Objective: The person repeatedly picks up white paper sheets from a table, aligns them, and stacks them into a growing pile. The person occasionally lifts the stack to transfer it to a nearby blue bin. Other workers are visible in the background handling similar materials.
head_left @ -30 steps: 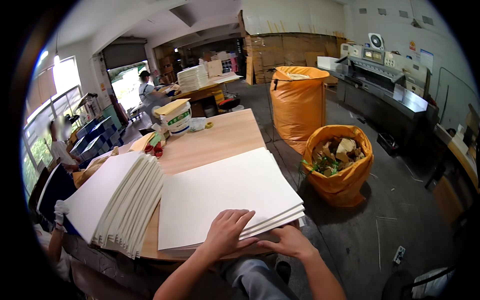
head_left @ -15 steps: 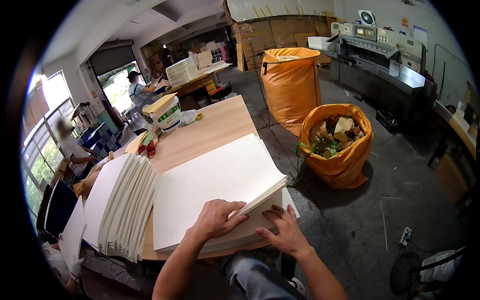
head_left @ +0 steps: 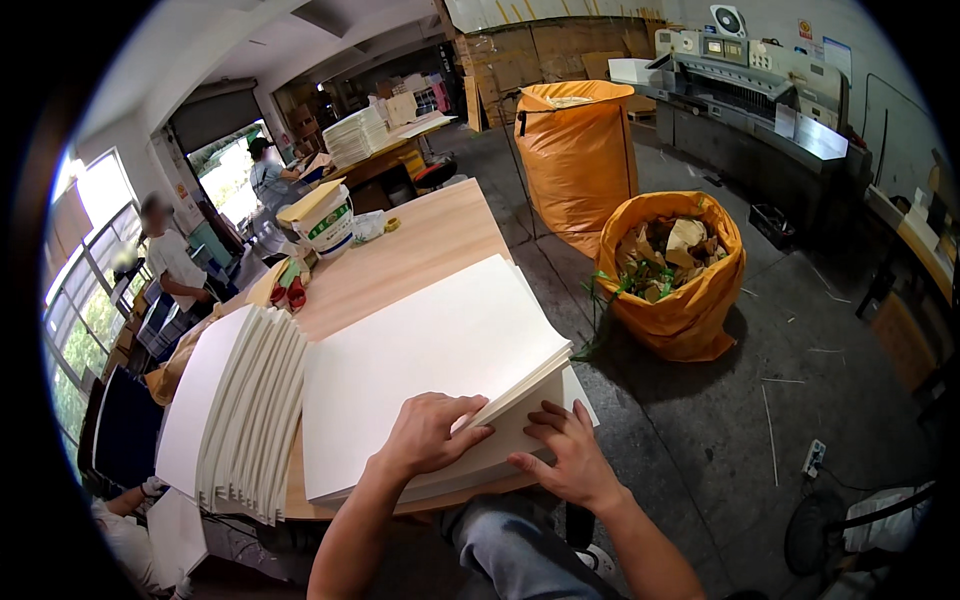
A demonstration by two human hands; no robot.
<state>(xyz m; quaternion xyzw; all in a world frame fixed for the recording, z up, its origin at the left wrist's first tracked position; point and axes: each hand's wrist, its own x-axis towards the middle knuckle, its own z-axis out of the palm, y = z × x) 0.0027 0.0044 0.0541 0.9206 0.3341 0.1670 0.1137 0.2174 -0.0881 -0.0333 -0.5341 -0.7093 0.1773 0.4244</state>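
A broad stack of large white paper sheets [head_left: 420,350] lies at the table's near edge. My left hand [head_left: 432,436] is closed on the raised near right edge of several upper sheets, thumb below and fingers on top. My right hand [head_left: 572,462] rests just right of it, fingers spread on the lower sheets [head_left: 508,440], holding nothing. The lifted edges fan slightly apart at the right corner. To the left stands a second pile of white sheets [head_left: 235,410], bent and fanned in several bundles.
A white bucket [head_left: 325,225] and red-handled tool [head_left: 288,296] sit on the wooden table [head_left: 420,240]. Two orange bags [head_left: 580,160] stand right, the nearer [head_left: 690,320] full of scraps. A cutting machine [head_left: 750,110] stands beyond. Co-workers [head_left: 175,255] are at left; one [head_left: 125,535] is lower left.
Both hands keep nearly the same place on the sheets. A co-worker at left now stands more upright. At lower left, the other co-worker's white sheet has moved down.
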